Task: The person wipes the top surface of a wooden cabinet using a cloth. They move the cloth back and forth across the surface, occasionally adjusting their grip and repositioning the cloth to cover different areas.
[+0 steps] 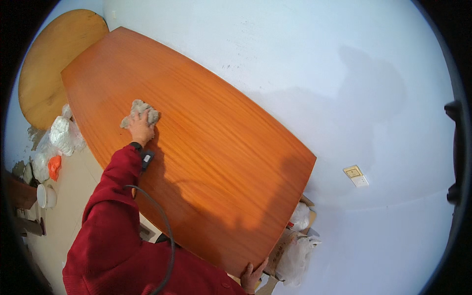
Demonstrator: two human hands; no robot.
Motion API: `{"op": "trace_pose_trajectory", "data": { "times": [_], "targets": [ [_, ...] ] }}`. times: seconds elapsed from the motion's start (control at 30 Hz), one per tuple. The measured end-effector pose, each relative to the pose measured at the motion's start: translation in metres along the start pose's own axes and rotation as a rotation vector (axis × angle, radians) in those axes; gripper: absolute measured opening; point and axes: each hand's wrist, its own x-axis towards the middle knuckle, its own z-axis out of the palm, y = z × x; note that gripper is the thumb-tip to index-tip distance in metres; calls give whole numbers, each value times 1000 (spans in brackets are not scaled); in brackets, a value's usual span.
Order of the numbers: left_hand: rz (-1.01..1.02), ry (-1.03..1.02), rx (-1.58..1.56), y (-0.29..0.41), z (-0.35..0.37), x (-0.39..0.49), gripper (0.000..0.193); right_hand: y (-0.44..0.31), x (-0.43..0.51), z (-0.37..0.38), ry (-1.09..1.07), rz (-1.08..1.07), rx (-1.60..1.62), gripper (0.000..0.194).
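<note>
A crumpled greyish cloth [139, 107] lies pressed on a glossy reddish-brown wooden tabletop [206, 147]. My left hand [142, 127] is on the cloth, fingers spread over it, with a dark band at the wrist. Under that forearm, a small black object with a pale label [147, 159] shows partly; what it is cannot be told. At the tabletop's near right corner, my right hand [253, 276] grips the edge, its lower part cut off by the picture's bottom. Shadow from my body falls across the near part of the wood.
A pale wall [332, 92] runs along the far edge, with a socket plate [356, 176]. A round wooden board [59, 70] leans behind the left end. Plastic bags [62, 134] and a white tub [46, 195] stand on the floor. More bags [297, 258] sit at right. A grey cable [166, 225] hangs before me.
</note>
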Motion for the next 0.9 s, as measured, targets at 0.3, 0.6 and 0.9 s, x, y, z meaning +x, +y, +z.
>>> {"op": "trace_pose_trajectory", "data": {
  "times": [0.3, 0.6, 0.9],
  "targets": [
    [1010, -355, -741, 243, -74, -200, 56, 13, -1, 8, 44, -84, 65, 78],
    [948, -406, -638, 93, -85, -217, 55, 18, 4, 6, -13, -137, 116, 79],
    [227, 11, -137, -13, -87, -225, 73, 7, 5, -10, -171, -90, 254, 79]
  ]
}}
